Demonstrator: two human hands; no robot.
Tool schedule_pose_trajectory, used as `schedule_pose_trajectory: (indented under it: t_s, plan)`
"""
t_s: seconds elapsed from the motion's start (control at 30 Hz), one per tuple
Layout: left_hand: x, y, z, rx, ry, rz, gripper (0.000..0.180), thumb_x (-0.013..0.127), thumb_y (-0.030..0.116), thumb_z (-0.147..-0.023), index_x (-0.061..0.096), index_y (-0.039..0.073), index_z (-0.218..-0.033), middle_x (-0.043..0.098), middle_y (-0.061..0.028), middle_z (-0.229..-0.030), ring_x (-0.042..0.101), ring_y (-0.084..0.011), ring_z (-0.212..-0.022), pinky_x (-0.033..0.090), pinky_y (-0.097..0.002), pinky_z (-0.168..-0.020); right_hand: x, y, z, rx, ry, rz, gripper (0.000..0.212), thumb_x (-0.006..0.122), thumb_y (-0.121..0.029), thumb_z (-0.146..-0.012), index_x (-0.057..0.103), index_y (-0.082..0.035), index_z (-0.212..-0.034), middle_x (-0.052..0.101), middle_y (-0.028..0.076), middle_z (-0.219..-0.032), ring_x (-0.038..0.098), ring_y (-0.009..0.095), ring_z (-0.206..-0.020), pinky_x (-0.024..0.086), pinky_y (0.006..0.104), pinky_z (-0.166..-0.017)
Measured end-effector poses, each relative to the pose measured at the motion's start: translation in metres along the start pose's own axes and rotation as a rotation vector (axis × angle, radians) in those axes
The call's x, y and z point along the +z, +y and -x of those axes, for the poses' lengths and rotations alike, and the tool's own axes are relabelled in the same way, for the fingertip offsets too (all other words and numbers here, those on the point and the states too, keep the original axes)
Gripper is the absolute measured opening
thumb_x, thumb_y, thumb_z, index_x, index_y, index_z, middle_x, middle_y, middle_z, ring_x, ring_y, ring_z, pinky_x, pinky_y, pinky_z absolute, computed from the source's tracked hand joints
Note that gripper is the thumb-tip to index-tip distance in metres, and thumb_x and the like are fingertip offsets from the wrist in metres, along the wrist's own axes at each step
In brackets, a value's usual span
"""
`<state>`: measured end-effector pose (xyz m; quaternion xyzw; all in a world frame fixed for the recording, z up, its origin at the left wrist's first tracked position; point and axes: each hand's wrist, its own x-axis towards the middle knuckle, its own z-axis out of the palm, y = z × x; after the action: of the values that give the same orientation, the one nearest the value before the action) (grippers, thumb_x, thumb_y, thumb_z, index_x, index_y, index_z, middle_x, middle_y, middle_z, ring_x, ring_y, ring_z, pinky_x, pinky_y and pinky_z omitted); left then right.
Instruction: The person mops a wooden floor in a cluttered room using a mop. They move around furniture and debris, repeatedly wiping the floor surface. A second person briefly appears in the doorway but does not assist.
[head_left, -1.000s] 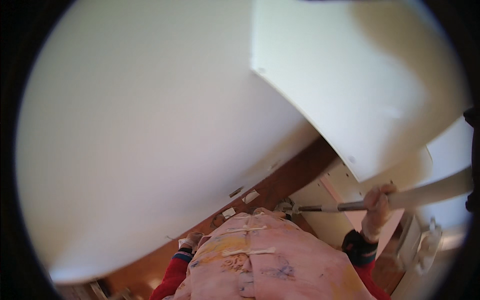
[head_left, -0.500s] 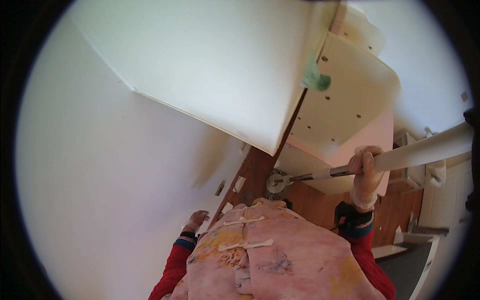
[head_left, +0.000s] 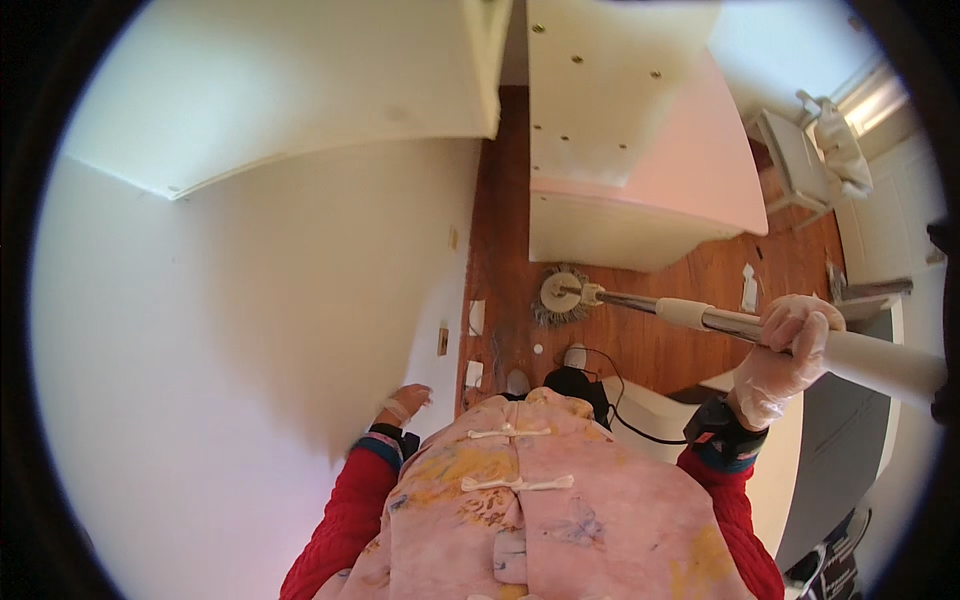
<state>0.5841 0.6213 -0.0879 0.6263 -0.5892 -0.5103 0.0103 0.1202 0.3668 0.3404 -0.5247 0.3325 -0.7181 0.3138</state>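
A spin mop point(head_left: 640, 302) with a telescopic metal and white pole slants across the right half of the view. My right hand point(head_left: 782, 360), in a clear plastic glove, is wrapped round the pole near its white upper section. The mop's round head point(head_left: 562, 295) with grey strands rests on the reddish wooden floor point(head_left: 505, 240), just below the near side of a white and pink furniture piece. Also gloved, my left hand point(head_left: 408, 403) holds nothing beside the white wall point(head_left: 270, 330), its fingers stretched out.
A white panel point(head_left: 330, 80) juts out at upper left. The white and pink furniture piece point(head_left: 640, 190) bounds the far floor. A black cable point(head_left: 622, 400) curves near my feet. Farther right are a chair point(head_left: 795, 165) and a white scrap point(head_left: 749, 288). Sockets point(head_left: 443, 340) line the wall.
My view has swung, showing more floor. My right hand and the mop pole appear lower and farther right. The mop head shows higher, and the left hand still holds nothing.
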Motion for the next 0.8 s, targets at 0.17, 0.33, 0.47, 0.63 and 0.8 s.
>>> schedule_pose_trajectory:
  t_s: [0.17,0.33,0.47,0.63,0.8]
  plan:
    - [-0.035,-0.035,-0.026,0.228,0.044,-0.279,0.024,0.055,0.011,-0.082,0.063,0.001,-0.102,0.064,-0.0151,-0.098,0.064,-0.0252,-0.084,0.052,-0.0321,-0.075,0.009,0.024,0.016,-0.087,0.161,0.125,0.017,0.057,-0.017,-0.086,0.05,-0.006,-0.076,0.041,-0.001,-0.049,0.037,0.009,-0.042,0.035,0.0241,-0.044]
    - [-0.035,-0.044,-0.049,0.284,-0.007,-0.378,0.021,0.055,0.018,-0.079,0.066,0.009,-0.095,0.064,-0.0139,-0.098,0.062,-0.0292,-0.088,0.051,-0.0377,-0.078,0.002,0.046,0.034,-0.096,0.248,0.237,0.022,0.056,-0.018,-0.086,0.048,-0.006,-0.07,0.04,0.0,-0.049,0.036,0.01,-0.043,0.035,0.0256,-0.046]
    - [-0.022,-0.022,-0.065,-0.036,-0.176,-0.37,0.024,0.057,0.021,-0.079,0.066,0.009,-0.097,0.064,-0.0139,-0.103,0.061,-0.031,-0.096,0.049,-0.0388,-0.083,-0.005,0.05,0.038,0.003,0.267,0.332,0.034,0.055,-0.02,-0.086,0.042,-0.008,-0.057,0.037,0.001,-0.048,0.034,0.01,-0.044,0.032,0.0266,-0.048]
    - [0.006,0.0,-0.085,0.206,-0.162,-0.393,0.027,0.055,0.021,-0.081,0.066,0.007,-0.101,0.064,-0.0137,-0.105,0.061,-0.0289,-0.098,0.048,-0.0374,-0.086,-0.021,0.042,0.048,0.109,0.206,0.408,0.025,0.054,-0.022,-0.088,0.049,-0.004,-0.071,0.043,0.004,-0.055,0.042,0.014,-0.052,0.041,0.0326,-0.06]
    - [0.043,0.026,-0.122,0.114,-0.312,-0.345,0.028,0.056,0.022,-0.085,0.063,0.004,-0.105,0.064,-0.0149,-0.104,0.061,-0.0285,-0.097,0.048,-0.0355,-0.085,-0.048,0.033,0.073,0.17,0.118,0.581,0.03,0.062,-0.031,-0.086,0.057,-0.003,-0.096,0.059,0.012,-0.079,0.057,0.023,-0.079,0.045,0.0443,-0.081]
